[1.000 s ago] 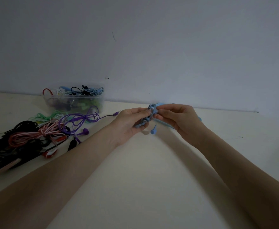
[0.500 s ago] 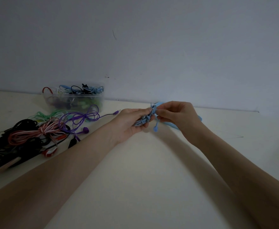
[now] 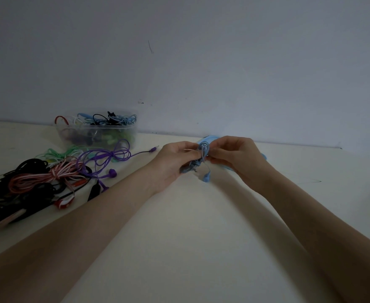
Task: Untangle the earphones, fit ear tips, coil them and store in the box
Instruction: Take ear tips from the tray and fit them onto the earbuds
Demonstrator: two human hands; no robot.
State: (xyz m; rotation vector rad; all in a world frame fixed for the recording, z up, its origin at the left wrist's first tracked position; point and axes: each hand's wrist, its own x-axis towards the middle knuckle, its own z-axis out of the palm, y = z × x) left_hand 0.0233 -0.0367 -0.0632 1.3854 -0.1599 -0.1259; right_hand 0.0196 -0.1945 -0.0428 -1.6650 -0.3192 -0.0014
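Observation:
A coiled bundle of light-blue earphones [image 3: 202, 157] is held above the table between both hands. My left hand [image 3: 172, 162] grips the bundle's lower part. My right hand [image 3: 236, 156] pinches its cord from the right. One blue earbud [image 3: 206, 177] dangles below the bundle, and the plug end sticks out near my left fingers. The clear plastic box [image 3: 96, 133] stands at the back left against the wall with several coiled earphones inside. Ear tips are too small to make out.
A pile of tangled earphones lies at the left: a purple set [image 3: 107, 156], a pink-and-white coil [image 3: 46, 174], green cords [image 3: 57, 153] and black cords [image 3: 15, 193]. A light-blue object [image 3: 208, 139] lies behind my hands. The wall runs close behind the cream table [image 3: 190, 237].
Both hands stay together on the blue bundle and shifted slightly. The loops now stand up between the fingers and the earbud hangs a little lower.

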